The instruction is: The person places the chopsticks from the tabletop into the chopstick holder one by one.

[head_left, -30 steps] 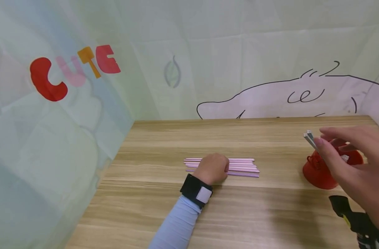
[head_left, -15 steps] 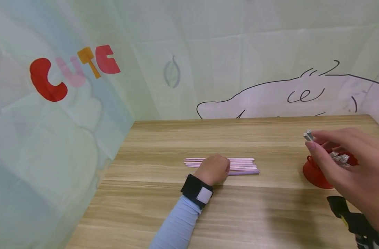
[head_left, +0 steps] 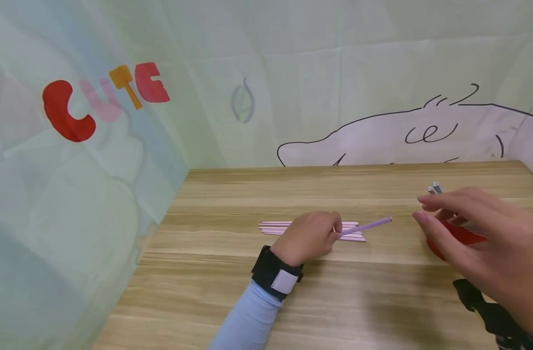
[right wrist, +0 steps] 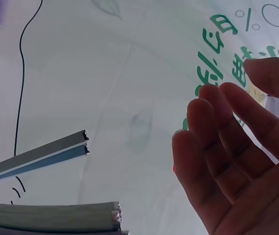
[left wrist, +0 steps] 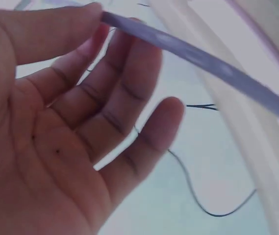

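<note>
My left hand [head_left: 310, 236] pinches a thin purple stick [head_left: 369, 226] between thumb and fingertips, and the stick's free end tilts up to the right. In the left wrist view the same purple stick [left wrist: 193, 54] crosses above the loosely bent other fingers. Under the hand lie several pale pink sticks [head_left: 275, 227] in a row on the table. At the right, my right hand [head_left: 489, 243] holds nothing, its thumb and fingers apart. It partly hides a red bucket [head_left: 436, 249], above which grey sticks [head_left: 437, 187] rise. More grey-green sticks [right wrist: 56, 215] show in the right wrist view.
The wooden table [head_left: 196, 291] reaches back to a pale printed cloth [head_left: 292, 87], which also hangs along the left side. A black strap [head_left: 480, 306] is on the right wrist, and another black strap [head_left: 266, 272] is on the left.
My left hand has lifted the purple stick from the front of the row, its far end swinging up and right. The right hand has shifted slightly left from the grey sticks, fingers apart.
</note>
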The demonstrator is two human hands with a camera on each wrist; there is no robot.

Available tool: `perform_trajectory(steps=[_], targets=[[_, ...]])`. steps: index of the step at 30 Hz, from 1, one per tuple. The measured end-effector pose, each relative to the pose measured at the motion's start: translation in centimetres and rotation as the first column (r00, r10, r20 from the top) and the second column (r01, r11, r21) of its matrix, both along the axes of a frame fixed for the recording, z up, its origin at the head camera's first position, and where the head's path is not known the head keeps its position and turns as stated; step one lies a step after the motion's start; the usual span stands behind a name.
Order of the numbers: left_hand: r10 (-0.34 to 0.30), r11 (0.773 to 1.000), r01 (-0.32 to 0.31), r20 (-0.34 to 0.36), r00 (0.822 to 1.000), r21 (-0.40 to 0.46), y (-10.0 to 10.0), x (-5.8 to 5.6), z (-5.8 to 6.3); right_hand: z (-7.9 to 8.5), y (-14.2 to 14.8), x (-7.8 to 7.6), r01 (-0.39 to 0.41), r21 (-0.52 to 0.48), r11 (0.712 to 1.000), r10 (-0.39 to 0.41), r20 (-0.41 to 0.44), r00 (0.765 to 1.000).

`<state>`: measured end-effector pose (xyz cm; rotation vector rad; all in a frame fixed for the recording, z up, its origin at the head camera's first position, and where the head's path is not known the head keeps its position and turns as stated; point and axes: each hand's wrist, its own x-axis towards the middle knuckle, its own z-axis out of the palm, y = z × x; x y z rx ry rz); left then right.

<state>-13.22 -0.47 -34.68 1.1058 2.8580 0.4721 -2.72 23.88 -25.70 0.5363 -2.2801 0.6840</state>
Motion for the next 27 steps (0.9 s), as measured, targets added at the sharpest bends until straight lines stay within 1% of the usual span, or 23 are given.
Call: perform_trajectory(steps=[2, 5, 7, 9, 11, 15, 16, 18, 20, 22, 24, 27], targets=[[-0.026, 0.999, 0.027, -0.021, 0.999, 0.037, 0.1, 0.3, 0.6, 0.0, -0.2, -0.1, -0.01, 0.001, 1.0, 0.01, -0.01, 1.0], [-0.064, 0.992, 0.07, -0.056, 0.996, 0.103, 0.3, 0.8, 1.3, -0.3, -0.4, -0.3, -0.052, -0.028, 0.998, 0.051, -0.038, 0.998], [-0.088, 0.984, 0.101, -0.095, 0.992, 0.147, 0.4, 1.0, 1.7, -0.5, -0.4, -0.6, -0.068, -0.037, 0.997, 0.066, -0.058, 0.996], [-0.109, 0.971, 0.134, -0.134, 0.985, 0.199, 0.4, 1.2, 2.2, -0.7, -0.4, -0.8, -0.081, -0.046, 0.996, 0.078, -0.048, 0.996], [-0.13, 0.949, 0.17, -0.162, 0.978, 0.265, 0.4, 1.3, 2.5, -0.8, -0.4, -0.9, -0.075, -0.036, 0.996, 0.075, -0.021, 0.997], [-0.176, 0.886, 0.241, -0.192, 0.965, 0.397, 0.4, 1.6, 3.1, -1.0, -0.5, -1.2, -0.097, -0.037, 0.995, 0.098, 0.034, 0.995], [-0.183, 0.871, 0.254, -0.203, 0.962, 0.421, 0.5, 1.7, 3.2, -1.0, -0.6, -1.2, -0.099, -0.031, 0.995, 0.101, 0.046, 0.994], [-0.189, 0.851, 0.275, -0.228, 0.955, 0.448, 0.5, 1.8, 3.3, -1.0, -0.7, -1.3, -0.117, -0.023, 0.993, 0.118, 0.065, 0.991], [-0.19, 0.843, 0.289, -0.252, 0.949, 0.454, 0.6, 1.8, 3.4, -0.9, -0.8, -1.3, -0.136, -0.011, 0.991, 0.136, 0.084, 0.987], [-0.194, 0.839, 0.297, -0.259, 0.946, 0.456, 0.6, 1.8, 3.5, -0.9, -0.9, -1.4, -0.162, -0.002, 0.987, 0.162, 0.082, 0.983], [-0.199, 0.844, 0.3, -0.259, 0.945, 0.445, 0.6, 1.8, 3.6, -0.9, -1.0, -1.5, -0.183, 0.002, 0.983, 0.183, 0.076, 0.98], [-0.213, 0.843, 0.309, -0.255, 0.943, 0.44, 0.6, 1.8, 3.6, -0.9, -1.0, -1.6, -0.187, 0.012, 0.982, 0.186, 0.058, 0.981]])
